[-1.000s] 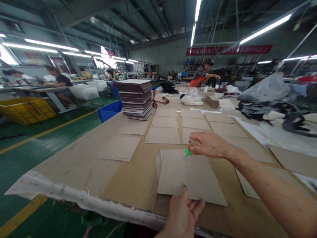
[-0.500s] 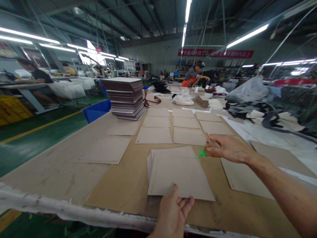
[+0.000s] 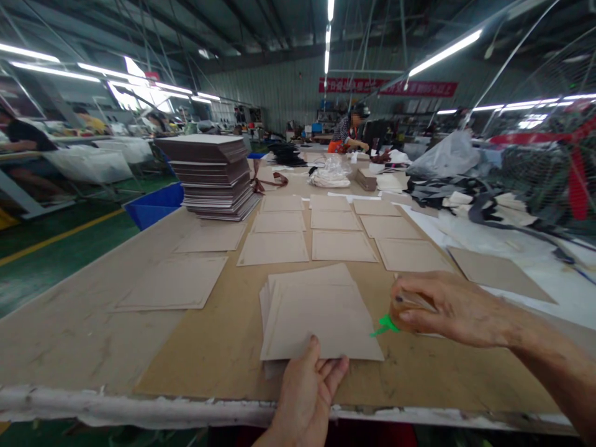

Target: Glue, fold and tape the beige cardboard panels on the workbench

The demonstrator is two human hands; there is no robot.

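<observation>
A small stack of beige cardboard sheets [image 3: 321,320] lies in front of me, its sheets slightly fanned. My left hand [image 3: 310,388] grips the near edge, thumb on top and fingers partly underneath. To the right, my right hand [image 3: 442,307] is wrapped around a glue bottle [image 3: 404,304], mostly hidden by the fingers. Its green nozzle [image 3: 385,325] points down and left, by the right edge of the top sheet. Whether the tip touches the sheet I cannot tell. Beyond the stack, several single sheets [image 3: 343,246] are laid out in rows.
A tall pile of brown boards [image 3: 214,177] stands at the back left, beside a blue bin [image 3: 156,205]. White bundles [image 3: 330,172], dark fabric scraps [image 3: 442,195] and a plastic bag [image 3: 444,155] lie farther back. A co-worker [image 3: 349,131] is at the far end.
My right hand has brought the glue bottle nearer, down along the right edge of the top sheet. My left hand keeps its grip on the stack. The view has shifted slightly right.
</observation>
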